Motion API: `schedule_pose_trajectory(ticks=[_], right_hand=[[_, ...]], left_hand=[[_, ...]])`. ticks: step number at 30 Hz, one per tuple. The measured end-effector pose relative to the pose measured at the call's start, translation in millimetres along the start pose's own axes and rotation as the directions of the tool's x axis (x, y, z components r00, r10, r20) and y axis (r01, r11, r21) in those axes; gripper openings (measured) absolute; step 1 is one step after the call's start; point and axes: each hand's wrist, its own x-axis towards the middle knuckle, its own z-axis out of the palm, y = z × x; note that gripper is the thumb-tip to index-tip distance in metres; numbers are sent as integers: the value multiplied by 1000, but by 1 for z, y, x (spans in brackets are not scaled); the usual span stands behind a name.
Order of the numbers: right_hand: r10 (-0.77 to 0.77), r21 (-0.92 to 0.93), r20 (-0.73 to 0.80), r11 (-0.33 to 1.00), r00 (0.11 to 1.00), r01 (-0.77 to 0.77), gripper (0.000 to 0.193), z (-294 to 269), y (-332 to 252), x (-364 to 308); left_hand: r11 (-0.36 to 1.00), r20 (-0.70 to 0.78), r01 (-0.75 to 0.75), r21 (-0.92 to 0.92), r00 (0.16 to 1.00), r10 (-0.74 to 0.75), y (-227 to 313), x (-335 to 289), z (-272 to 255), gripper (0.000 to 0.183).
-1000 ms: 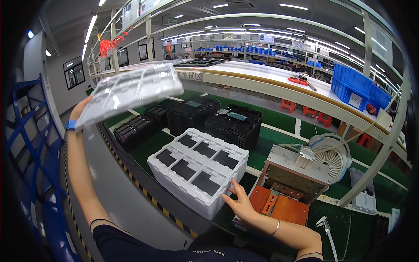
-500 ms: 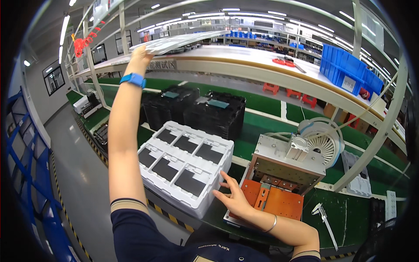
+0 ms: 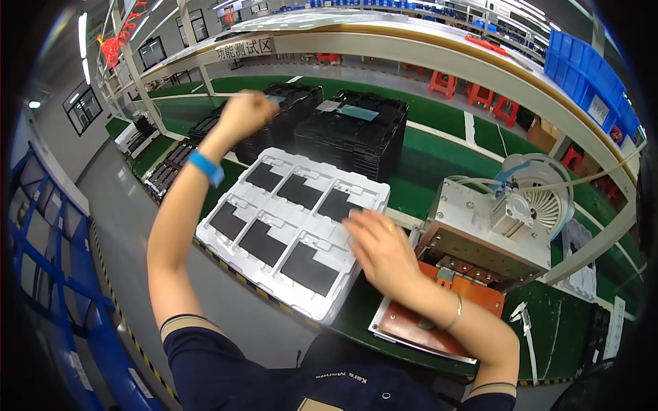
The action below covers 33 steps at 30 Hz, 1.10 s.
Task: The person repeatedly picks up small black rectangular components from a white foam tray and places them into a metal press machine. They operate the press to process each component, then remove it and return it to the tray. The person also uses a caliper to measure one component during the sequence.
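A white plastic tray (image 3: 299, 225), with dark flat rectangular pieces in its compartments, lies on the bench before me. My right hand (image 3: 381, 248) hovers over or rests on the tray's right side, fingers stretched out and nothing seen in them; whether it touches cannot be made out. My left hand (image 3: 243, 119) is raised past the tray's far left corner, in front of a stack of black trays (image 3: 291, 113). Its fingers are blurred by motion, and no held thing shows. A pale tray (image 3: 301, 22) lies on the upper shelf.
Another stack of black trays (image 3: 353, 137) stands behind the white tray. To the right is a metal press fixture (image 3: 480, 226) with an orange base plate (image 3: 480, 298), and a fan (image 3: 541, 195) behind it. A caliper (image 3: 528, 335) lies farther right. Blue bins (image 3: 589, 79) sit on the shelf.
My left hand has let go of the pale tray on the upper shelf and come down toward the black stacks. My right hand has moved from beside the white tray to over its right side.
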Motion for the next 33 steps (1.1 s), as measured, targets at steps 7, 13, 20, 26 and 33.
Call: schedule_pose_trajectory(ticks=[7,13,20,26,33], right_hand=[[360,-306,240,909,902,-282,37,28,28,56],[502,-278,260,857,825,-434,38,32,20,73],[442,276,9,861,897,-427,39,32,25,64],[146,148,-204,982,968,-117,25,-48,-23,32],[678,427,-57,680,733,-596,28,-149,-43,-125]], left_hand=[[912,97,-411,8,908,408,-4,-83,68,18],[890,8,-454,-51,890,455,-7,-82,84,32],[876,-239,-482,1,850,468,-9,-73,70,40],[869,-63,-444,-218,895,442,70,-108,70,45],[870,-226,-492,-31,851,473,105,-130,66,29]])
